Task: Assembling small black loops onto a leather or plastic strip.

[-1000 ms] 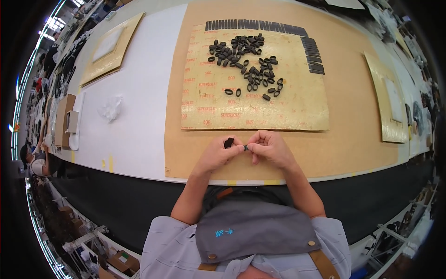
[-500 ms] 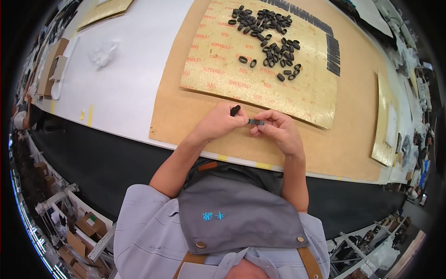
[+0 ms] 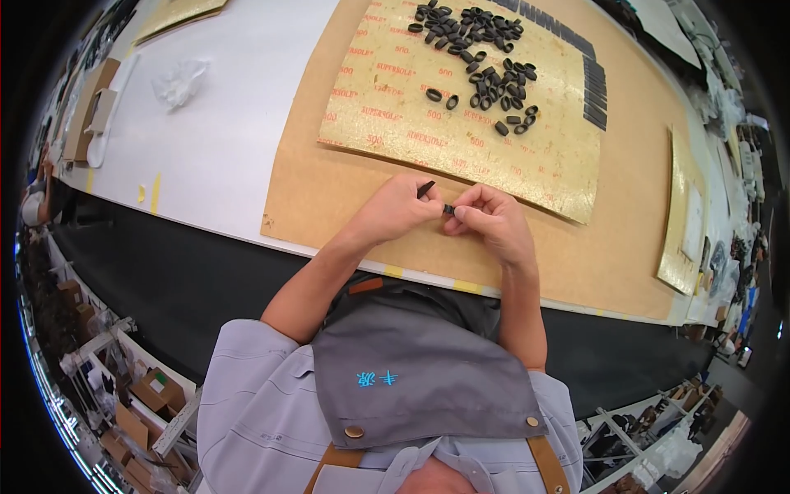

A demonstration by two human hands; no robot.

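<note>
Over the near part of the brown sheet, my two hands meet around a small black strap-like piece. My left hand (image 3: pixel 399 207) pinches a black strip (image 3: pixel 425 188), whose end sticks up past the thumb. Close beside it, the fingertips of my right hand (image 3: pixel 494 221) are closed on the dark part (image 3: pixel 449 210) that shows between the hands. Whether this part is a loop or the strip's other end is hidden by the fingers. Beyond my hands, several black oval loops (image 3: pixel 491 88) lie scattered on a yellow printed board (image 3: pixel 387 123).
Flat black strips (image 3: pixel 594 95) line the board's far and right edges. Brown sheet (image 3: pixel 304 193) lies beneath it on the white table (image 3: pixel 222 156). Crumpled clear plastic (image 3: pixel 179 85) and a cardboard box (image 3: pixel 92 115) are at left. Another yellow board (image 3: pixel 676 222) lies at right.
The dark part between my fingertips shows shorter now, and my right fingertips have closed in on it. My left hand has shifted slightly. The loops keep their arrangement, with the view a little shifted.
</note>
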